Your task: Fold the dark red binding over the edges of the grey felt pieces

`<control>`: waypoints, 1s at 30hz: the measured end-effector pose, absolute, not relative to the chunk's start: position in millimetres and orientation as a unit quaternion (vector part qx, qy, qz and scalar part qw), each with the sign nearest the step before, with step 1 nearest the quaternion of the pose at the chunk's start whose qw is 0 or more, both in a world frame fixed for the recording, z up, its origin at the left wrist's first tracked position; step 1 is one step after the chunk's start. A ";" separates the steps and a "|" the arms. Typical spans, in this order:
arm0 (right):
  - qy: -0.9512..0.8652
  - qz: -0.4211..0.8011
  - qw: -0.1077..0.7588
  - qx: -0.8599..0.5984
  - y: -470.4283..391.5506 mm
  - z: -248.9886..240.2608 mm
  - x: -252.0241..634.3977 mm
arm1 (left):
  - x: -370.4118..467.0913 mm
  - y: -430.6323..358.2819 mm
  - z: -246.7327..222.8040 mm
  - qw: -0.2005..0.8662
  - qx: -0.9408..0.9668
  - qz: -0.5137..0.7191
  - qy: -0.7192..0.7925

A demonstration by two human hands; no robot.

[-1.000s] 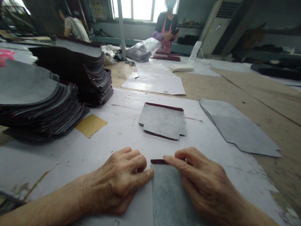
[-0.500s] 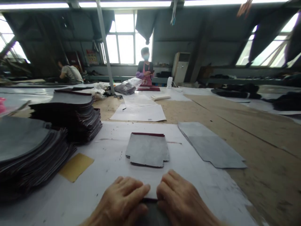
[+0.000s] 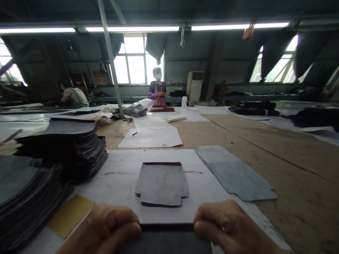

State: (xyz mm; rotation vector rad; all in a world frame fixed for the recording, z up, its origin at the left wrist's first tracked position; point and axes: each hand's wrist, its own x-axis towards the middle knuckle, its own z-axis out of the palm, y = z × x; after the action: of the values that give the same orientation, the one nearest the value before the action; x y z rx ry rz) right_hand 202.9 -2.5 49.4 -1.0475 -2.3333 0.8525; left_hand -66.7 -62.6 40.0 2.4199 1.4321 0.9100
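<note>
Near the bottom of the head view, a dark grey fabric piece with a dark red far edge is stretched between my hands. My left hand pinches its far left corner between thumb and fingers. At the far right corner my right hand grips it the same way. The piece's near part is cut off by the frame. Just beyond lies a small stack of grey notched pieces with a dark red strip along its far edge. Beside my left forearm is a yellow card, flat on the white sheet.
Tall stacks of grey pieces and dark pieces stand at the left. Larger grey panels lie at the right on the brown table. A person in a pink apron stands across the table; another person is far left.
My hands have moved apart, from close together at the middle of the fabric's far edge to its two corners. The camera view has tilted up, so the table sits lower.
</note>
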 end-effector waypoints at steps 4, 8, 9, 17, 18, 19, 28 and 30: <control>-0.757 0.432 0.187 -0.453 33.9 66.5 187.6 | -72.7 -12.4 62.7 0.279 0.736 0.239 0.568; -0.749 0.367 0.199 -0.514 89.0 56.5 170.2 | -76.7 50.4 63.0 0.257 0.719 0.245 0.597; -0.751 0.340 0.203 -0.528 100.6 50.4 165.8 | -76.6 63.5 57.9 0.239 0.717 0.251 0.605; -0.770 0.144 0.192 -0.592 133.6 9.8 145.3 | -70.3 100.6 1.0 0.097 0.677 0.298 0.666; -0.772 0.134 0.193 -0.591 134.1 7.6 144.7 | -70.1 100.5 -2.4 0.083 0.676 0.304 0.666; -0.773 0.126 0.195 -0.590 134.6 5.9 144.2 | -70.0 100.5 -5.1 0.071 0.674 0.310 0.666; -0.760 0.113 0.266 -0.582 136.4 -2.9 141.5 | -72.6 100.9 -22.0 0.007 0.642 0.341 0.687; -0.757 0.135 0.272 -0.579 130.6 -2.4 142.8 | -73.3 96.4 -23.4 0.009 0.642 0.335 0.689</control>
State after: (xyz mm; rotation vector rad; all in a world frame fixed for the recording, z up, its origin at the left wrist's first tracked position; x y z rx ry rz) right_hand 142.8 130.6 -2.4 -1.5574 -2.0382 0.3623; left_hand -73.3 96.4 -23.4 2.0061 2.1523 1.0471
